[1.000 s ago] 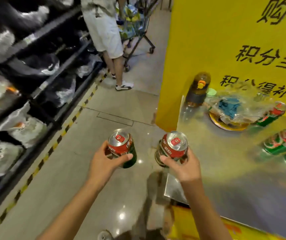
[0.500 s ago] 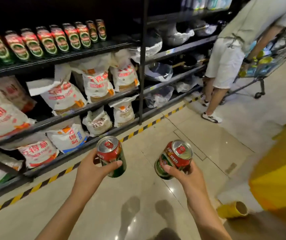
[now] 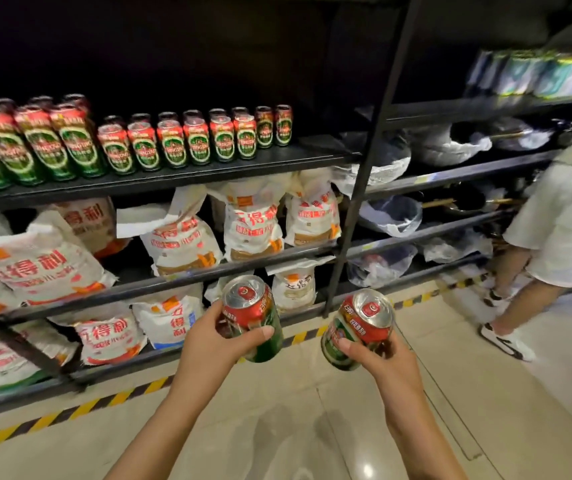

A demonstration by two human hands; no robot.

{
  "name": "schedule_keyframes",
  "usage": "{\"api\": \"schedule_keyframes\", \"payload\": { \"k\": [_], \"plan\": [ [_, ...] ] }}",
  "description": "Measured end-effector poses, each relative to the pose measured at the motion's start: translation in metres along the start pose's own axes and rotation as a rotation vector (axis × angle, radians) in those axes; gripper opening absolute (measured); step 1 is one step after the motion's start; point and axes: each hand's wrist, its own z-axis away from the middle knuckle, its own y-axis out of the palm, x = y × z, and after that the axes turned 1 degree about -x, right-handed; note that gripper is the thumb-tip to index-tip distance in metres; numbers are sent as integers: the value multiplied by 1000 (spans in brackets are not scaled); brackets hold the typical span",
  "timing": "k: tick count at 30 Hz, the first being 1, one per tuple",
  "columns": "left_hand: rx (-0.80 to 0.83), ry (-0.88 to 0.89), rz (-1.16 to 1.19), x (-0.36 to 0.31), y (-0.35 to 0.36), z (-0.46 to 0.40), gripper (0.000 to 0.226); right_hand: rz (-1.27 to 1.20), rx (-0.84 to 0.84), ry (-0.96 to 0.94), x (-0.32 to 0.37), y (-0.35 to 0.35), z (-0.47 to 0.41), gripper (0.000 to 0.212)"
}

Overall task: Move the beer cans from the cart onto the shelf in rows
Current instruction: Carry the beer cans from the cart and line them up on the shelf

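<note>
Two more cans on their way to the shelf

Each hand, left hand and right hand, gripped a beer can low near the shelf; many shelved cans stood in rows, space remaining at right.

The two held cans were red and green with silver tops; the shelf was black, the sacks white with red print, the floor tape yellow-black striped

Shop aisle: black shelf stocked with beer cans, flour bags
</note>
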Motion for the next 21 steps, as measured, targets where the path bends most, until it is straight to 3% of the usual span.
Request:
{"api": "schedule_keyframes", "payload": {
  "k": [9,12,21],
  "plan": [
    [-139,-43,-2,-18,15,-107,55,4,142,-25,39,21,-142,55],
    [-193,-66,-7,-18,11,-145,50,20,157,-14,47,39,-191,61],
    [-170,-52,63,-34,17,-310,43,94,166,-84,87,98,-337,41]
  ]
}}
